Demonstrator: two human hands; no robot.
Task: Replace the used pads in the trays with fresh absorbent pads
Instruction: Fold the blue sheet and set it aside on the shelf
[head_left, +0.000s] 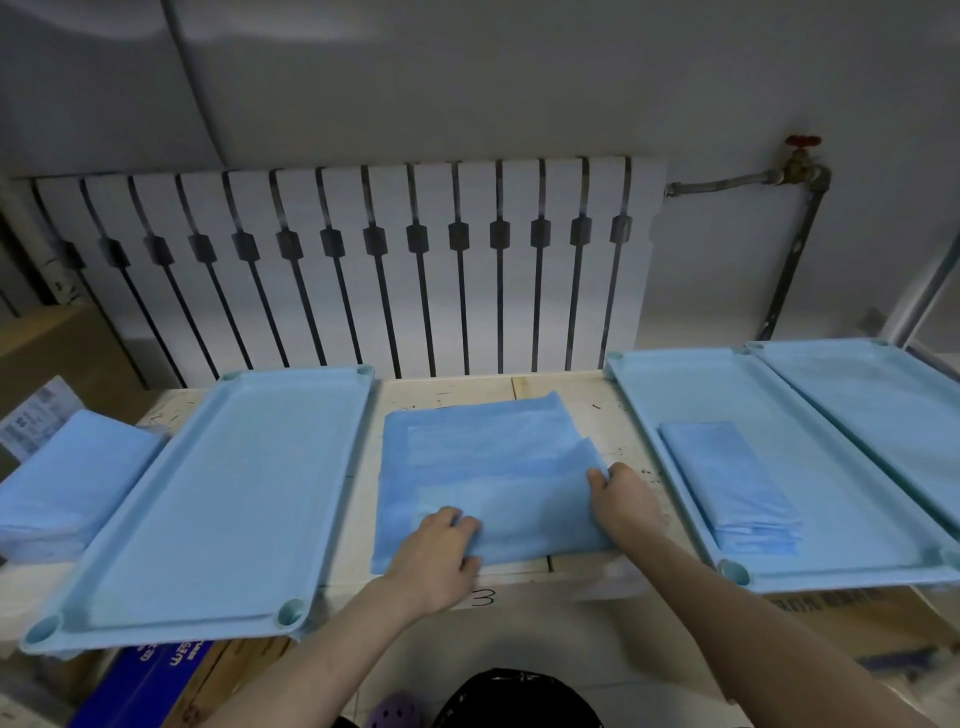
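Two bare hands work a blue absorbent pad (467, 467) spread on a scuffed white table (613, 415): the left hand (441, 556) grips the pad's near edge, fingers on top and thumb curled at the fold, while the right hand (623, 499) pinches a folded-over flap at the pad's right side. To the left, a pale blue tray (208, 493) lies bare, its near end overhanging the table edge; beyond it at far left sits a stack of folded pads (67, 483). To the right, a second tray (841, 519) holds a narrow folded pad (727, 483) lying lengthwise, and a third tray (883, 395) beside it is lined with a flat blue pad. Behind the table, a white radiator (363, 260) stands against the wall, a pipe leading to a red-handled valve (802, 143).
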